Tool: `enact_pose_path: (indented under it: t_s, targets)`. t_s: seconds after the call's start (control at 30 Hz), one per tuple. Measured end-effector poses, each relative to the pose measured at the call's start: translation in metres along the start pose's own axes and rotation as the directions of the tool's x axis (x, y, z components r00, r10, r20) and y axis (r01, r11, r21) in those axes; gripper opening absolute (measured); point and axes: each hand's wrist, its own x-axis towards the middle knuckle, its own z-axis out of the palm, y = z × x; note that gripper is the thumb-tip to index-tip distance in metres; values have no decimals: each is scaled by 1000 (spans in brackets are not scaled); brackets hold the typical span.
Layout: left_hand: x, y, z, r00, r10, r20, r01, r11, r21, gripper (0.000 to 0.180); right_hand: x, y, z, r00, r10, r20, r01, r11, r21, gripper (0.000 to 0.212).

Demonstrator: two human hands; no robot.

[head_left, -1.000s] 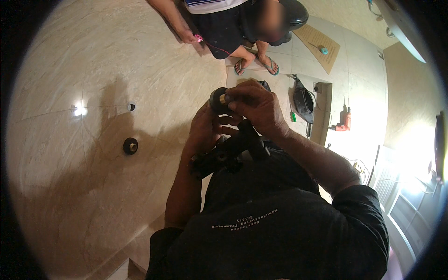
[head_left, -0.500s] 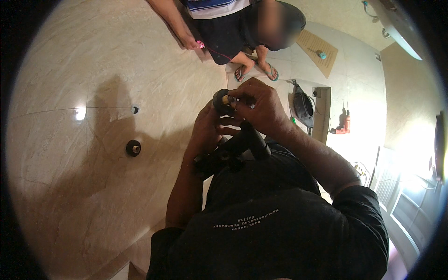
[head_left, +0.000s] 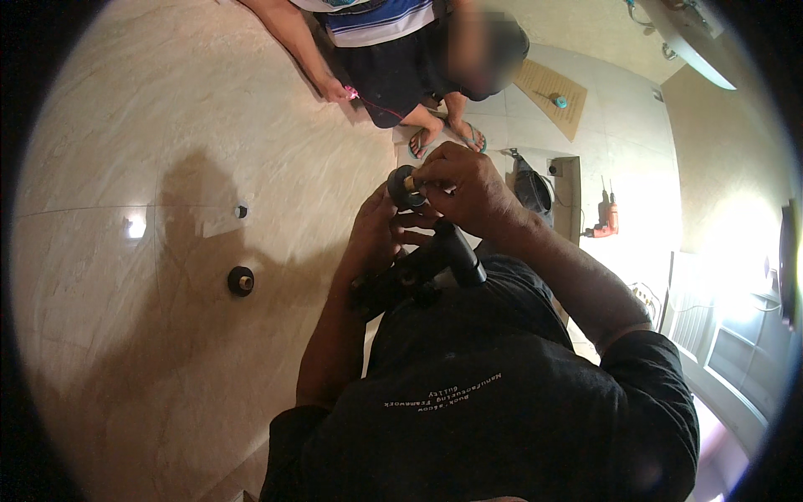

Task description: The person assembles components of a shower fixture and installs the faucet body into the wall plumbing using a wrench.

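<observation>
A black round flange [head_left: 398,197] with a brass threaded fitting [head_left: 410,182] at its centre lies between my hands. My left hand [head_left: 374,230] is beside and below it, with several fingers curled under it. My right hand [head_left: 466,182] pinches at the brass fitting from the right; its fingertips partly hide the fitting. Whether the flange is held or fixed to the wall, I cannot tell. Close below my left fingers, along my left forearm, is a black tubular fixture [head_left: 452,251] with a T-shaped body; what supports it is hidden.
A matching black flange with a brass centre [head_left: 241,281] is on the beige marble-like wall [head_left: 109,318], below a small dark hole [head_left: 242,212]. Another person [head_left: 381,75] stands ahead, holding something pink [head_left: 350,93]. An orange drill [head_left: 609,219], black bag [head_left: 533,188] and cardboard sheet [head_left: 548,92] lie to the right.
My right fingers have shifted slightly on the brass fitting, and the silvery end between them no longer shows. The view has tilted a little; my left hand stays at the flange.
</observation>
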Motion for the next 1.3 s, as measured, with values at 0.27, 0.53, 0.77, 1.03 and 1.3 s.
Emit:
enact_pose_path:
  t_s: [0.27,0.53,0.77,1.03,1.3]
  targets:
    - [-3,0,-8,997,60,45,-57,996,-63,38,4,-19,7,967,253,-14,-252,965,70,21]
    - [-2,0,-23,994,71,83,-62,992,-105,51,8,-21,18,971,239,-31,-238,971,28,21]
    - [-6,4,-23,995,84,61,-81,995,-55,50,16,-19,18,979,202,-8,-202,979,3,19]
    - [-4,5,-26,994,81,78,-76,994,-73,47,21,-19,18,984,176,23,-175,983,-57,20]
    - [-4,16,-21,999,-38,19,39,999,-31,43,16,-20,23,967,255,-23,-250,960,124,18]
